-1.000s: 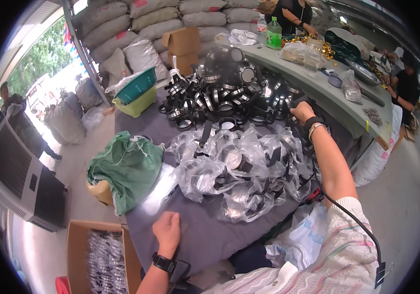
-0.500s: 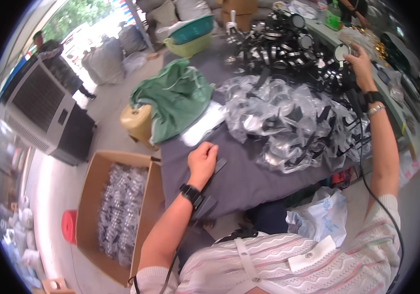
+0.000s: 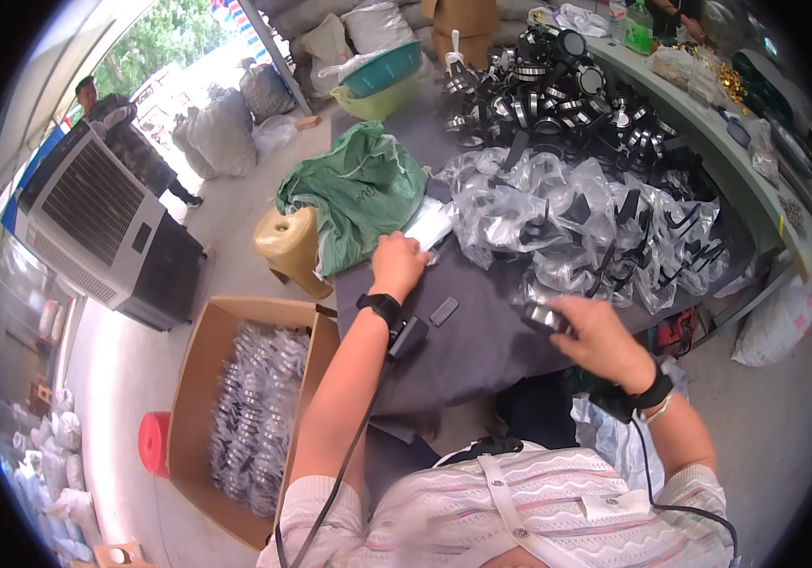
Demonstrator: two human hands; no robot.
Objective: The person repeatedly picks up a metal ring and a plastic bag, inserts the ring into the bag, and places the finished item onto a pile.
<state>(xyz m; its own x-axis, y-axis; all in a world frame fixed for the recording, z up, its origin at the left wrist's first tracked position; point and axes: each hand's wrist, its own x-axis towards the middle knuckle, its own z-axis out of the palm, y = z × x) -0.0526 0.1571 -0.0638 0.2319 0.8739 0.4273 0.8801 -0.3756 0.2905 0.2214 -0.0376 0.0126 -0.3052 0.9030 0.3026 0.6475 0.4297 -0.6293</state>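
Observation:
My right hand, low over the front of the cloth, grips a round black-and-silver piece. Its fingers are bent around the rim. My left hand reaches to the near end of a stack of clear plastic bags. The fingers there are curled down, and their tips are hidden. At the back of the table lies a heap of similar round pieces with black straps. In front of that heap, several pieces wrapped in clear bags are piled up.
A small grey block lies on the dark cloth. An open carton of bagged pieces stands at left, near a tan stool and green sack. A person stands behind an air cooler.
My right hand has come from the far heap to the front of the table with a round piece. My left hand has moved forward to the bag stack.

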